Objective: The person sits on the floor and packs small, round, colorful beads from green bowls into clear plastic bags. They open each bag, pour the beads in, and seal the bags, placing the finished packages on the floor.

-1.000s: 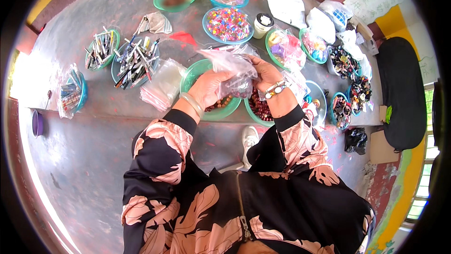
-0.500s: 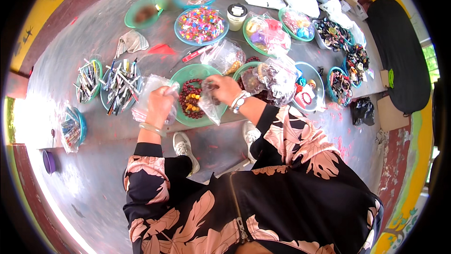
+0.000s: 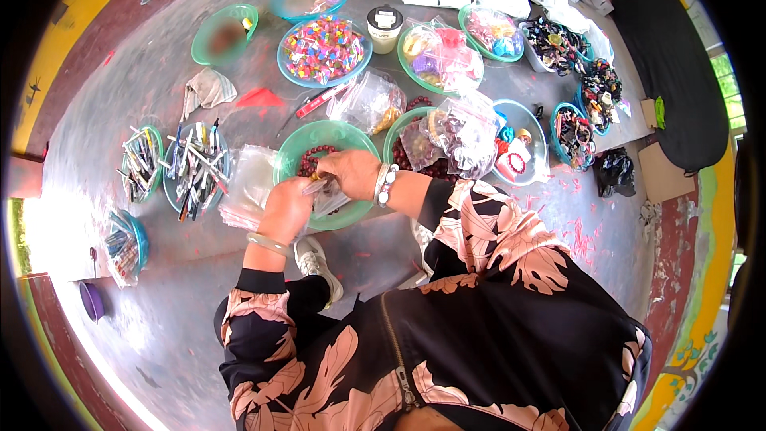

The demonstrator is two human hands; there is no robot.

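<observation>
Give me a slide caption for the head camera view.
Both hands hold a small clear bag over a green bowl of dark beads.

From my remote seat, my right hand (image 3: 351, 173) and left hand (image 3: 286, 209) cover much of the green bowl (image 3: 297, 149), so I can't make out how its dark beads (image 3: 307, 161) lie. The small clear bag (image 3: 327, 196) between my fingers is too crumpled to read its contents.

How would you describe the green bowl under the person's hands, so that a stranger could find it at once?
Start from the long grey table covered with bowls and bags. At its near edge, both hands meet over a clear plastic bag; the green bowl lies beneath. Unlike the neighbouring bowls, it holds dark red-brown beads and no bag covers it.
</observation>
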